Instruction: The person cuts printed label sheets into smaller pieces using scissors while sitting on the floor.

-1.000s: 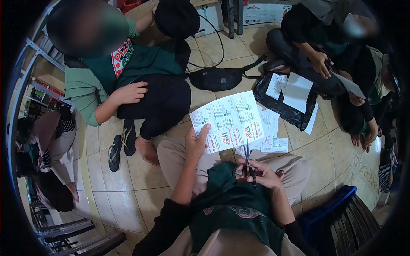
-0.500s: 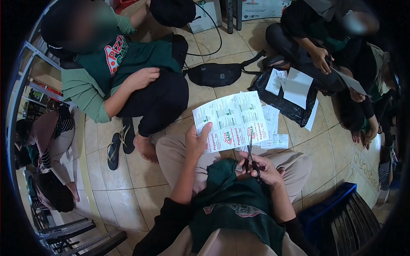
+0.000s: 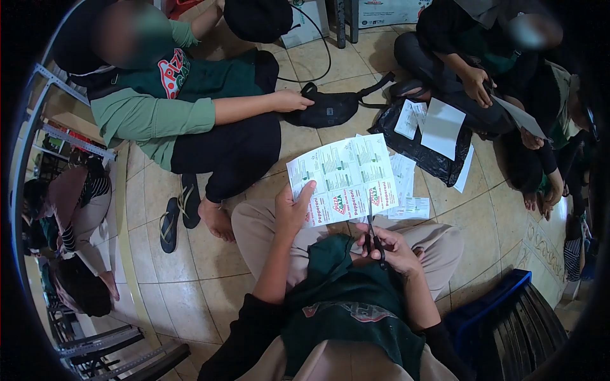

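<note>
- Closest to the camera: green apron (image 3: 356, 333) with a printed emblem, worn over the person's lap; beige trousers (image 3: 432, 254), legs folded on the tiled floor.
- Right hand (image 3: 397, 251): fingers closed around the handles of black-handled scissors (image 3: 376, 244), just above the lap. Blades point away from the body and overlap the lower edge of the printed sheet; cannot tell whether paper lies between them.
- Left hand (image 3: 292, 211): clamped on the lower left part of the printed sheet (image 3: 343, 178), thumb on top, fingers mostly hidden beneath.
- Printed sheet: held over the floor in front of the folded legs, tilted; rows of label panels, "Pizza Gaza" and "Pepperoni" in red and green along the near side.
- Blue-edged bin (image 3: 467, 301) with dark slatted pieces, at the person's right.
- Loose printed papers (image 3: 406, 181) on the floor, partly covered by the held sheet.
- Beyond these: black plastic bag (image 3: 410, 149) lying flat, with small printed slips (image 3: 407, 120) and a blank white sheet (image 3: 443, 129) on it.
- Ahead and left: pair of dark sandals (image 3: 169, 225); seated co-worker (image 3: 136, 124), one hand at the end of a black waist bag (image 3: 327, 109).
- Ahead and right: another co-worker (image 3: 470, 60) holds a pale card (image 3: 520, 119).
- Farthest: printed white box (image 3: 391, 13).
</note>
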A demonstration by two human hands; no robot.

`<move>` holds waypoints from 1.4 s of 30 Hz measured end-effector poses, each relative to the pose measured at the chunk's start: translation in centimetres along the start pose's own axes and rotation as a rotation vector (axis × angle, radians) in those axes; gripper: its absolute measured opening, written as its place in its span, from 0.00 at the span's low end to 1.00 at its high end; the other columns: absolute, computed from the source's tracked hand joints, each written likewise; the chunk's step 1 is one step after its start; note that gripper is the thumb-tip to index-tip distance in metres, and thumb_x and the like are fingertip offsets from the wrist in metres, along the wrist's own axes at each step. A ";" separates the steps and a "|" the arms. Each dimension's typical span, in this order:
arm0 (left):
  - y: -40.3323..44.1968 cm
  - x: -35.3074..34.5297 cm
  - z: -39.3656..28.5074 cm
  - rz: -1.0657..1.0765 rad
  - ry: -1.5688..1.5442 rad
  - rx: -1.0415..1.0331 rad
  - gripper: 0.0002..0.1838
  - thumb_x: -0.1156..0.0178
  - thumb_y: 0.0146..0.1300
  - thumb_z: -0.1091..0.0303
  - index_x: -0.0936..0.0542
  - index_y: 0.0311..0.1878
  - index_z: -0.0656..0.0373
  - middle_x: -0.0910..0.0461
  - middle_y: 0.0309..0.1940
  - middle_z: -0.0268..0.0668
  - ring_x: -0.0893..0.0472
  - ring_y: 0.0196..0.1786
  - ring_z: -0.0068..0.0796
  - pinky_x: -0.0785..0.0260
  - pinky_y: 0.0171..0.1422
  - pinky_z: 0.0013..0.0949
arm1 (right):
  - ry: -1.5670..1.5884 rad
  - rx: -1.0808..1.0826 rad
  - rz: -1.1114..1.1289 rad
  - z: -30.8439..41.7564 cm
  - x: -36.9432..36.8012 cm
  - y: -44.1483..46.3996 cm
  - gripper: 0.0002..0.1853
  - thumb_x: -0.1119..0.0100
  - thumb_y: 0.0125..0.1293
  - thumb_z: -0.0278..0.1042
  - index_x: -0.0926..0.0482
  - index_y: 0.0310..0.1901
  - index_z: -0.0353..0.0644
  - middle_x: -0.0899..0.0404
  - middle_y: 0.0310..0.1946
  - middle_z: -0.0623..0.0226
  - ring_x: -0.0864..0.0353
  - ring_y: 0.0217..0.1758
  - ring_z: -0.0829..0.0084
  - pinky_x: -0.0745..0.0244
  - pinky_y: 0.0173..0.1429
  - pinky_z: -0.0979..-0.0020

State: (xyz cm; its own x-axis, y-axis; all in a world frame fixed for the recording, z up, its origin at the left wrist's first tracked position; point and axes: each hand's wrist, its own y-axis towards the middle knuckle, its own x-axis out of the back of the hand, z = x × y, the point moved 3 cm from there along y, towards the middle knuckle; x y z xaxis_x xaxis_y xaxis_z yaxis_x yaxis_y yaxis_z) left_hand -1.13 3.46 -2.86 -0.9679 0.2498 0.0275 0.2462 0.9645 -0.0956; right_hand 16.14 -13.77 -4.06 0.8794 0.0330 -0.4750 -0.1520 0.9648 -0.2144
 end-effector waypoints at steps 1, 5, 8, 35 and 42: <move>0.0 0.1 0.0 -0.003 0.008 -0.007 0.13 0.40 0.62 0.65 0.21 0.43 0.66 0.18 0.31 0.34 0.23 0.30 0.15 0.31 0.34 0.23 | 0.000 0.000 0.000 0.0 -0.1 0.0 0.36 0.33 0.56 0.34 0.37 0.65 0.36 0.26 0.45 0.69 0.27 0.47 0.80 0.34 0.54 0.78; 0.0 0.1 0.0 -0.016 -0.013 -0.016 0.13 0.40 0.62 0.65 0.21 0.42 0.66 0.18 0.31 0.34 0.23 0.29 0.15 0.31 0.33 0.22 | 0.012 -0.001 -0.016 -0.1 -0.1 -0.1 0.33 0.35 0.58 0.31 0.37 0.65 0.38 0.26 0.43 0.73 0.28 0.46 0.83 0.35 0.51 0.81; 0.2 0.3 0.3 -0.023 0.004 -0.065 0.13 0.40 0.62 0.65 0.20 0.42 0.66 0.18 0.30 0.34 0.23 0.29 0.14 0.32 0.32 0.22 | -0.017 0.006 -0.024 -0.3 -0.1 -0.1 0.32 0.37 0.59 0.30 0.36 0.65 0.39 0.26 0.41 0.74 0.29 0.44 0.84 0.35 0.48 0.82; -0.5 0.1 -0.1 0.070 0.020 -0.008 0.12 0.40 0.62 0.66 0.21 0.42 0.67 0.17 0.33 0.37 0.21 0.32 0.16 0.30 0.36 0.23 | -0.117 -0.001 -0.156 -0.8 0.1 0.3 0.27 0.37 0.60 0.29 0.31 0.61 0.41 0.24 0.37 0.76 0.28 0.36 0.88 0.35 0.38 0.85; -0.5 0.1 -0.1 0.061 0.051 -0.020 0.13 0.40 0.62 0.66 0.21 0.43 0.67 0.17 0.32 0.36 0.21 0.32 0.16 0.30 0.35 0.24 | -0.103 -0.030 -0.163 -0.8 0.3 0.2 0.26 0.36 0.60 0.29 0.31 0.61 0.41 0.23 0.37 0.76 0.27 0.38 0.87 0.33 0.40 0.84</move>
State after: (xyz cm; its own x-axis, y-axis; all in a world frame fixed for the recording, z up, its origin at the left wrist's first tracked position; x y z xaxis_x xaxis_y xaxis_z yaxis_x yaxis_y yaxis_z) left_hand -1.38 3.03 -2.66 -0.9472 0.3121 0.0734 0.3065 0.9486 -0.0786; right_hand 16.02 -13.77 -5.00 0.9348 -0.0949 -0.3423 -0.0160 0.9514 -0.3076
